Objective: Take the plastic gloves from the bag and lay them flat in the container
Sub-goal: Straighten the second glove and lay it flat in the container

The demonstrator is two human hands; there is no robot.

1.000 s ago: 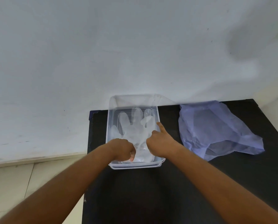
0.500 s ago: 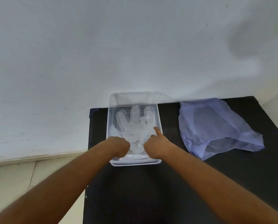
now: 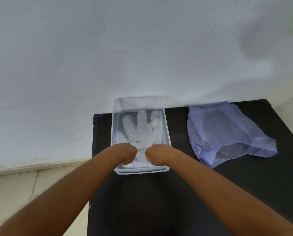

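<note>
A clear rectangular container (image 3: 166, 128) stands at the back of the black table (image 3: 159, 201), against the wall. Inside it lies a translucent white plastic glove (image 3: 139, 132), spread flat with its fingers pointing away from me. My left hand (image 3: 127, 152) and my right hand (image 3: 156, 154) are side by side at the near end of the container. Both are curled down onto the glove's cuff, and the fingertips are mostly hidden under the knuckles. The pale blue plastic bag (image 3: 224, 133) lies crumpled to the right of the container, its mouth facing me.
A clear lid (image 3: 142, 102) leans behind the container against the white wall. The table's left edge runs just left of the container, with tiled floor (image 3: 23, 189) below. Bare black tabletop lies in front of the container and the bag.
My right index finger, stretched out over the glove before, has curled in. Both hands have drawn back toward me to the cuff end of the glove.
</note>
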